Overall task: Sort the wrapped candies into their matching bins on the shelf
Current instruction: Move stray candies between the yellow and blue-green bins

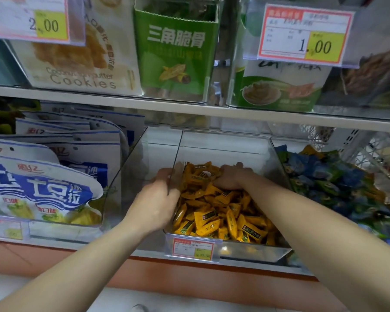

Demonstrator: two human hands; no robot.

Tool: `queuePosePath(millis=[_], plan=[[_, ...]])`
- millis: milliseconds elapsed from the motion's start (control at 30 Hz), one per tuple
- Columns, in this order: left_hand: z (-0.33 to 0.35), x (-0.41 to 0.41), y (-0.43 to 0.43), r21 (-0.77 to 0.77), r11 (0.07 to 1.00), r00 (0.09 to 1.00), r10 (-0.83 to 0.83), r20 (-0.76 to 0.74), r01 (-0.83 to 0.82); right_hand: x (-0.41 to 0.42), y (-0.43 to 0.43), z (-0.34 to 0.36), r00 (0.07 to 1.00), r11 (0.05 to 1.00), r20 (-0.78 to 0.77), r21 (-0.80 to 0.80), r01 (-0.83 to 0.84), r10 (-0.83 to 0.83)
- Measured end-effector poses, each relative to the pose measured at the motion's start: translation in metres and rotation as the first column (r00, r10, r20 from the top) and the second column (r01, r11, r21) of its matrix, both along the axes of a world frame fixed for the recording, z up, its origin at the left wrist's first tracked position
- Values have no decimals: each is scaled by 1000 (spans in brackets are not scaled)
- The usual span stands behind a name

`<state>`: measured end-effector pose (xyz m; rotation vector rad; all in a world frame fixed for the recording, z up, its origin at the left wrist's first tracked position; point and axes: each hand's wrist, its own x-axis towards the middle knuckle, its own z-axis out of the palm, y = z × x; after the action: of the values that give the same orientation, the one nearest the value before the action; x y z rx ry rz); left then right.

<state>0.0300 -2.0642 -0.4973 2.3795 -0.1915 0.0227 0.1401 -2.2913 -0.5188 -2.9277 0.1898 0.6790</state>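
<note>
Both curled: left hand grips clear bin wall, right hand clutches yellow candies beside blue candies.

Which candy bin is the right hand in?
The middle bin, full of yellow candies under the right hand; the blue and green candies sit further right.

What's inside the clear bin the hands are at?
A heap of yellow candies in wrappers. The right hand lies on them, hiding some; the clear bin has its floor covered too.

A shop: price tags front shelved snack bins.
</note>
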Motion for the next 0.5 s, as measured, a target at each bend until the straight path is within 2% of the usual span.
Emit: queuePosePath(millis=[100,167,267,300,333,433,500], plan=[[-3,0,-5,12,999,998,45,32,-46,-10,12,4,996,980,86,193,-40,23],[-4,-1,-7,-1,998,997,68,29,-68,-19,26,4,989,929,142,360,-89,40],[-3,-2,-5,-42,998,999,51,17,-50,-33,31,15,986,748,165,655,-106,-5],[-3,-2,-4,-56,998,999,37,14,-36,-36,26,23,983,696,179,710,-107,-31],[-3,-1,-3,-69,997,1000,22,12,-21,-41,19,32,974,679,220,724,-121,-61],[-4,-1,-1,-80,997,1000,-3,22,4,-54,-10,46,905,793,386,602,-97,-182],[-3,-1,-1,-86,996,1000,-1,18,2,-66,-27,43,912,850,326,524,45,-250]])
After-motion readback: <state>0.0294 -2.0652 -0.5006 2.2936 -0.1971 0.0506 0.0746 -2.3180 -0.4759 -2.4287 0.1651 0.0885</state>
